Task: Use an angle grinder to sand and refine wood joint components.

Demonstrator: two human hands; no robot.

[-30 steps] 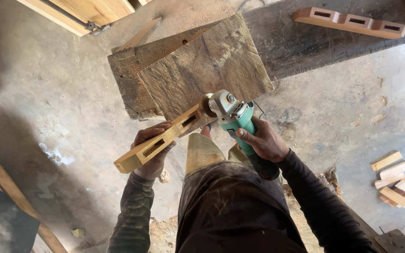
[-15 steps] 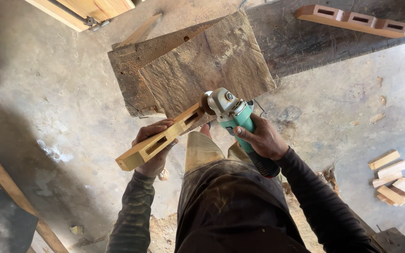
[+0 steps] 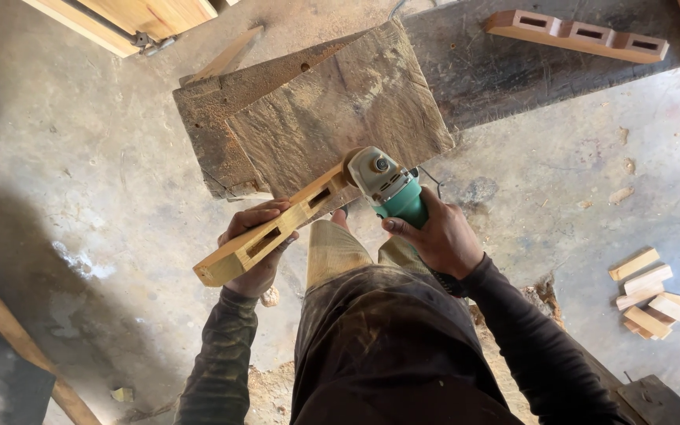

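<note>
Head view shows my left hand (image 3: 255, 248) wrapped around a pale slotted wooden bar (image 3: 277, 228) propped on the rough block (image 3: 316, 118), my right hand (image 3: 438, 240) gripping the green angle grinder (image 3: 387, 189) at its far end. I judge the bar, held only by hand, could kick or twist if the disc catches a slot edge.

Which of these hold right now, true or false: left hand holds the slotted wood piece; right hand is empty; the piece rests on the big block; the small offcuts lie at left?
1. The left hand holds the slotted wood piece: true.
2. The right hand is empty: false, it grips a green angle grinder.
3. The piece's far end rests on the big wooden block: true.
4. The small offcuts lie at left: false, they lie at right on the floor.
</note>
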